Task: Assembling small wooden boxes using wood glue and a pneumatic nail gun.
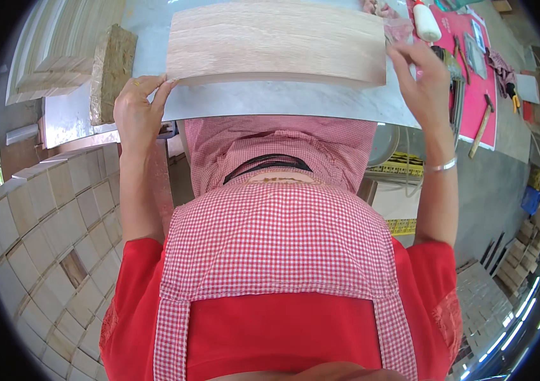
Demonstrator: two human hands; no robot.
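Observation:
A long, pale wooden board [276, 41] with visible grain lies across the white marbled tabletop [238, 100] in front of me. My left hand [140, 106] is at its near left corner, with thumb and fingertips closed on the edge. At the opposite end, my right hand [424, 79] has its thumb and bent fingers closed at the right edge, near the far corner. The exact contact of the right fingertips is hard to make out.
Tall stacks of thin boards [67, 41] and an upright chipboard block [111, 73] stand left. A white glue bottle [427, 24], a crumpled cloth [397, 28] and a hammer [483, 124] lie right, by a pink mat [487, 105]. Wood blocks [54, 241] are piled lower left.

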